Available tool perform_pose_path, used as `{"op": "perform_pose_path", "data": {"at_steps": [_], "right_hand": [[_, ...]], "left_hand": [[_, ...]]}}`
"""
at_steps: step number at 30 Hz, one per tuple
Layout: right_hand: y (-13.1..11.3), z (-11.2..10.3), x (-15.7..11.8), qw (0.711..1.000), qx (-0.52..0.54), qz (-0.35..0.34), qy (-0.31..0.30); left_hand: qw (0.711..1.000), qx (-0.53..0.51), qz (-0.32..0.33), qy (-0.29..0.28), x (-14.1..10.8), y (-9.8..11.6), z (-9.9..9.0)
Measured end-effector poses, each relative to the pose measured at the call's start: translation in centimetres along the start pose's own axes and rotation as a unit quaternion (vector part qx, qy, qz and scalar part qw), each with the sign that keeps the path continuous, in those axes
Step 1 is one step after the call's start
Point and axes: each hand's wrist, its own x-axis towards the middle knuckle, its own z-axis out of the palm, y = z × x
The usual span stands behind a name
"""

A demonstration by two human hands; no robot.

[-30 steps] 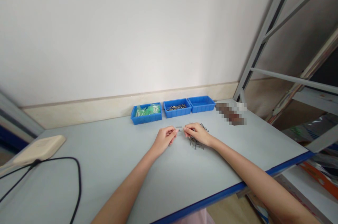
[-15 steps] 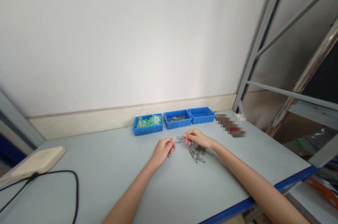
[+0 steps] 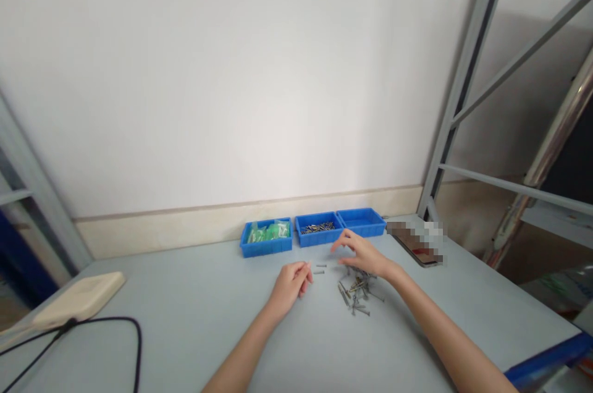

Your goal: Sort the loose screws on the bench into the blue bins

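Both hands over the desk. Left hand [image 3: 291,285]: fingers curled in, thumb closed against index; can't tell if anything is pinched in there. Right hand [image 3: 361,253]: open, thumb and fingers spread apart, nothing visible between them, above the far side of the screw pile.

Pile of loose silver-grey metal screws [image 3: 356,287]: on the desk, just below the right hand in view and partly hidden by it. Long thin shanks, flared heads on some, a few brass-toned ones mixed in. Lying at all angles, crossing each other, stragglers at the near edge. Two slim silver-grey screws [image 3: 321,266] lie separately between the hands, roughly parallel, apart from each other, near the left fingertips.

Desk [image 3: 185,319]: pale grey top, smooth, blue edge trim [image 3: 546,359] at right. Three blue rectangular plastic bins in a row at the back: left bin [image 3: 267,248] has green and clear plastic packets, middle bin [image 3: 319,238] has mixed silver and brass-toned screws, right bin [image 3: 370,230] sits beside it. Flat dark object [image 3: 412,245] right of the bins, mostly pixelated. Far left: cream flat box [image 3: 83,297] with rounded corners, black cable [image 3: 139,343] looping beside it.

Room: plain white wall [image 3: 231,71], cream base strip [image 3: 176,223], grey metal frame [image 3: 445,133] on the right.
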Motion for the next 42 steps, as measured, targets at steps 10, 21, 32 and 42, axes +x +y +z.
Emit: {"op": "perform_pose_path", "data": {"at_steps": [10,21,32,42], "right_hand": [[0.7,2.4,-0.6,0.981,0.059,-0.044,-0.178],[0.9,2.8,-0.5,0.984,0.113,0.021,-0.134],[0.3,2.9,-0.5,0.986,0.155,0.019,-0.057],[-2.3,3.3,-0.4,0.992,0.125,0.02,0.028]], "left_hand": [[1.0,0.024,0.001,-0.01,0.0,-0.1,0.2],[0.998,0.063,0.001,-0.019,-0.2,0.4,0.4],[0.994,0.096,0.027,-0.04,-0.4,0.3,0.5],[0.997,0.05,0.036,-0.055,-0.4,0.5,0.8]]}}
